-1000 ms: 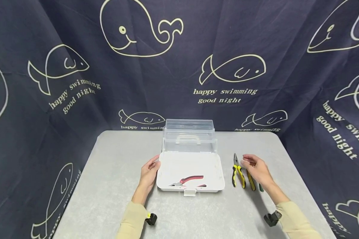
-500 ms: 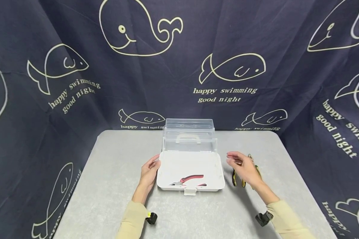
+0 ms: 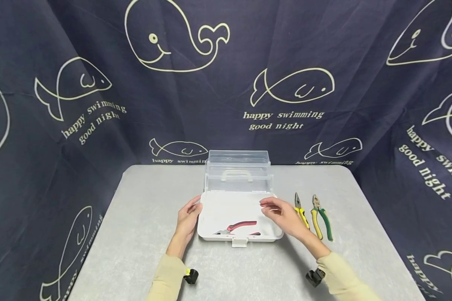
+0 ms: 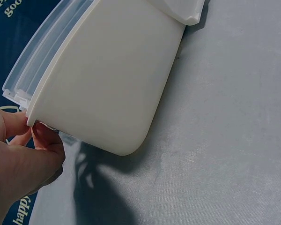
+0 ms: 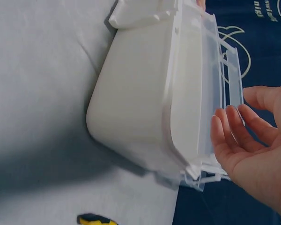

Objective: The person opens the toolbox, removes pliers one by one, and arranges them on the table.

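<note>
A white toolbox [image 3: 214, 237] stands on the table with its clear lid [image 3: 238, 183] raised at the back. My left hand [image 3: 187, 215] holds its left rim, thumb and fingers pinching the edge in the left wrist view. Inside lie red-and-black-handled pliers [image 3: 245, 223], partly hidden by the front wall. My right hand [image 3: 286, 216] hovers over the box's right side, fingers loosely bent and nothing in them. To its right lie needle-nose pliers [image 3: 297, 204] with yellow-and-black handles, partly covered by the hand, and pliers with green-and-yellow handles [image 3: 316, 205].
The grey table [image 3: 147, 196] runs back to a dark blue curtain [image 3: 196, 104] with whale and fish drawings, which also hangs on both sides. A white latch [image 3: 239, 242] juts from the toolbox's front. Each wrist carries a small black camera [image 3: 315, 277].
My right hand has moved left, from above the pliers on the table to above the toolbox, uncovering the green-and-yellow pliers. The left hand has stayed on the rim.
</note>
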